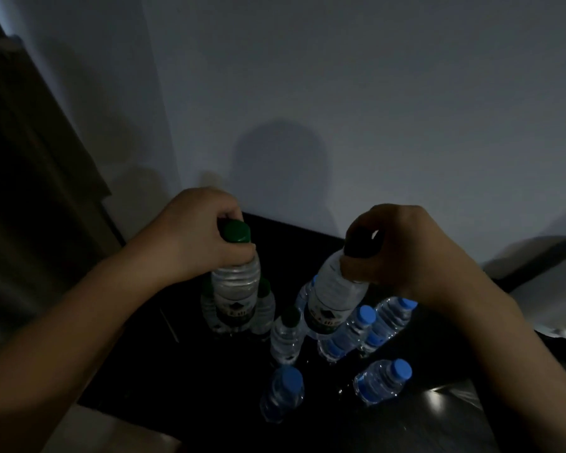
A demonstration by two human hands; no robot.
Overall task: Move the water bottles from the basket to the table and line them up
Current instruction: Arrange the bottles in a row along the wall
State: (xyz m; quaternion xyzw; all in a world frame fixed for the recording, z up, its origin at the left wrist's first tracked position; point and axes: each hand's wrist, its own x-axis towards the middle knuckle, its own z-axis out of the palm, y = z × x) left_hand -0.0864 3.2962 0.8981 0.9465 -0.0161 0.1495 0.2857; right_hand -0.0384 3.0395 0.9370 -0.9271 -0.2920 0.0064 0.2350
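Two bare forearms fill the lower corners, and each hand holds a bottle by the neck, just under the cap. The left hand point(190, 233) has its fingers point(244, 253) curled round the neck of a green-capped bottle point(236, 286). It is held upright over the far left of the dark counter point(138, 371), just in front of a pair of green-capped bottles point(264, 308). Gripping from above probably lets it go straight down beside them.

The right hand point(406, 253) grips the neck of a dark-capped bottle point(332, 295), which leans with its base toward the middle, likely so it can be threaded in among its neighbours. In this dim light I cannot tell whether either base touches the counter.

A small dark-capped bottle point(286, 338) stands in the middle, with a cluster of blue-capped bottles point(350, 331) just to its right. Nearer the camera stand a lone blue-capped bottle point(283, 393) and another blue-capped one point(383, 380). They form a loose group, not yet a line. The basket is out of view.
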